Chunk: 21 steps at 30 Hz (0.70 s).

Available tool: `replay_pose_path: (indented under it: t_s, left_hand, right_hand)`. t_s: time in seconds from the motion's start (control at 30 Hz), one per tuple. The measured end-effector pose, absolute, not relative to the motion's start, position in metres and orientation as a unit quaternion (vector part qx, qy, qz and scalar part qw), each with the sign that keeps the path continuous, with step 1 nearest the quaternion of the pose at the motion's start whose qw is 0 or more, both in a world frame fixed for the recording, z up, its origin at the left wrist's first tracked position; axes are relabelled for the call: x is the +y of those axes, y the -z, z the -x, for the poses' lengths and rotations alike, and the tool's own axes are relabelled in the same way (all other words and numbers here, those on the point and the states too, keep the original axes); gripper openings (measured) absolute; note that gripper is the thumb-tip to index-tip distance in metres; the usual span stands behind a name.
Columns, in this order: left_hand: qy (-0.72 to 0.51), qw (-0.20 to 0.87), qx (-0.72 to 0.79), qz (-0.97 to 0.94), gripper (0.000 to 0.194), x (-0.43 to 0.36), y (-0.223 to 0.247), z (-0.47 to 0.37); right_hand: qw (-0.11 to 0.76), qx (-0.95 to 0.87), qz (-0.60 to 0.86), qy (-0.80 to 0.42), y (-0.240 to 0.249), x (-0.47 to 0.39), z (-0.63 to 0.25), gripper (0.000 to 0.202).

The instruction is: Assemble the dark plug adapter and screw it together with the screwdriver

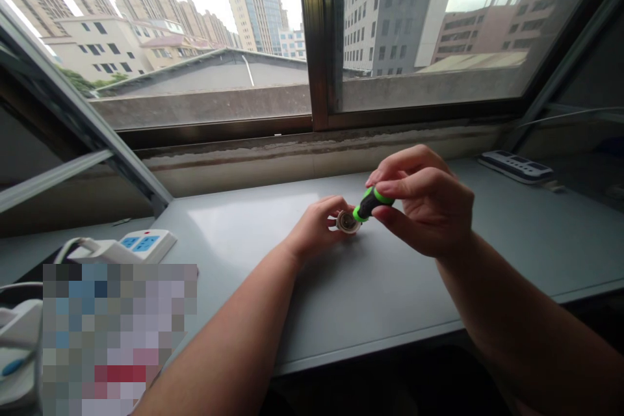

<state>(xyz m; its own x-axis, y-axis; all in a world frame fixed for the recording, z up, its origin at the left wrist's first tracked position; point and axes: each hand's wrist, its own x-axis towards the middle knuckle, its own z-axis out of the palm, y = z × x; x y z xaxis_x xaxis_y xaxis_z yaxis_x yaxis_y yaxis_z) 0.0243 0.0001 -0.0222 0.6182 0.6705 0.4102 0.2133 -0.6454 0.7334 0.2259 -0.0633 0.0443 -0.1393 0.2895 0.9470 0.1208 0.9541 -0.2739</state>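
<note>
My left hand [322, 224] is closed around a small round white fitting [347, 221], which looks like a lamp socket, its open side turned toward me. Inside its rim some darker parts show, too small to make out. My right hand [423, 201] grips a green and black screwdriver [374, 202] by the handle, between thumb and fingers. The handle slants down to the left, and its lower end is at the right rim of the fitting. The screwdriver's tip is hidden, so I cannot tell what it touches. Both hands are above the pale table [390, 299].
A white power strip [151, 244] with blue sockets and a plugged-in adapter lies at the left. Another power strip [517, 167] sits at the far right. A blurred-out patch [119, 338] covers the near left. Behind the table are a sill and window [319, 45].
</note>
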Motion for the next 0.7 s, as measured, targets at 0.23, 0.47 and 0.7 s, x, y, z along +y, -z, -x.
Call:
replay_pose_path:
  t_s: [0.23, 0.47, 0.7]
  left_hand:
    - [-0.353, 0.326, 0.274, -0.833, 0.022, 0.0, 0.022, -0.0244]
    - [-0.351, 0.328, 0.272, -0.834, 0.023, -0.0017, 0.0177, -0.0244]
    - [-0.356, 0.331, 0.266, -0.832, 0.019, -0.0012, 0.0198, -0.0235]
  right_hand:
    - [0.616, -0.772, 0.108, -0.117, -0.0417, -0.0651, -0.2227, 0.025]
    - [0.621, -0.768, 0.124, -0.101, -0.0432, -0.0675, -0.2228, 0.021]
    - [0.662, -0.738, 0.121, -0.053, -0.0412, -0.0684, -0.2182, 0.027]
